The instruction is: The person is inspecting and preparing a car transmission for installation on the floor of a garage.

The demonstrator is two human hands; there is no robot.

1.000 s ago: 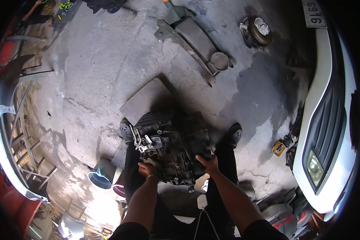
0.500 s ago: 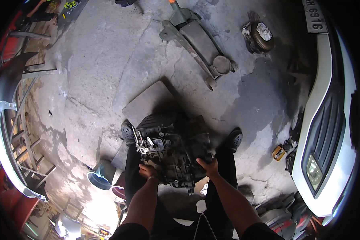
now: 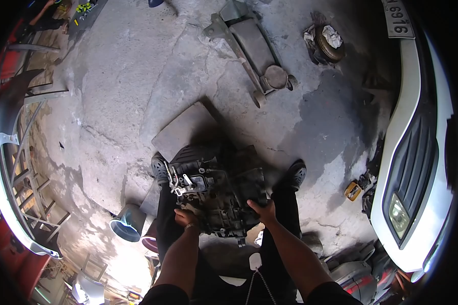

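A dark, greasy car gearbox (image 3: 223,195) is between my legs, with a bright metal shift linkage on its left top. My left hand (image 3: 184,217) is closed on its lower left side, fingers partly tucked behind the casing. On the other side my right hand (image 3: 262,210) grips the lower right edge, thumb over the casing. Its underside is hidden, so I cannot tell whether it touches the floor. Just beyond lies a flat grey board (image 3: 184,129), partly in the gearbox's shadow.
Ahead stands a green floor jack (image 3: 252,48); right of it is a round brown part (image 3: 330,48) with crumpled paper. A white car bumper (image 3: 404,213) lines the right. Buckets (image 3: 127,223) stand left of my leg. Metal racks (image 3: 33,188) edge the far left, where another person (image 3: 38,28) is partly visible.
The whole view has shifted slightly, with the floor jack appearing a little higher and further left. Both hands keep their grip on the gearbox, which shows no clear movement of its own.
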